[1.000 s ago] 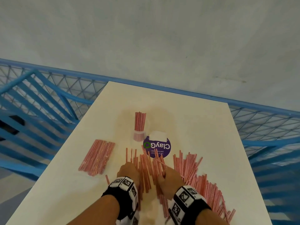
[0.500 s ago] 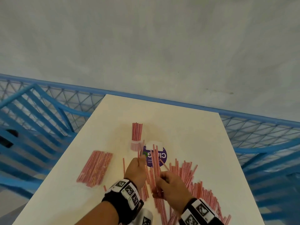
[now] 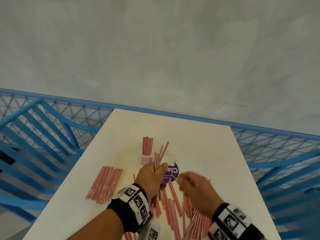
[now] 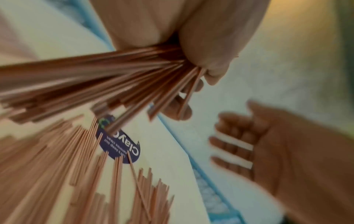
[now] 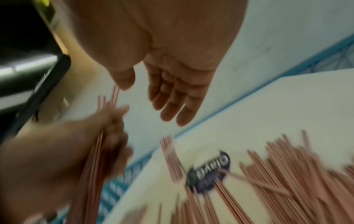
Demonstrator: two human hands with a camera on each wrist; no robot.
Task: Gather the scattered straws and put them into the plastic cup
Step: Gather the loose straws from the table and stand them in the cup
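Thin red-and-white straws (image 3: 173, 207) lie scattered over the white table (image 3: 199, 144) below both hands. My left hand (image 3: 158, 168) grips a bundle of straws (image 3: 160, 155) above the table, their tips fanning up just right of the cup. The left wrist view shows that bundle (image 4: 134, 72) clamped between thumb and fingers. A small clear plastic cup (image 3: 146, 160) stands at mid-table with several straws (image 3: 147, 145) upright in it. My right hand (image 3: 183, 179) hovers beside the left one, blurred, with relaxed fingers (image 5: 172, 98) that hold nothing.
A neat pile of straws (image 3: 103, 184) lies on the table's left side. A round purple sticker (image 3: 172, 172) sits beside the cup. Blue mesh railing (image 3: 69, 115) surrounds the table, with a grey floor beyond it.
Both hands have risen off the scattered straws. The left one lifted a bundle up toward the cup. The right one let go, opened and drew away to the right.
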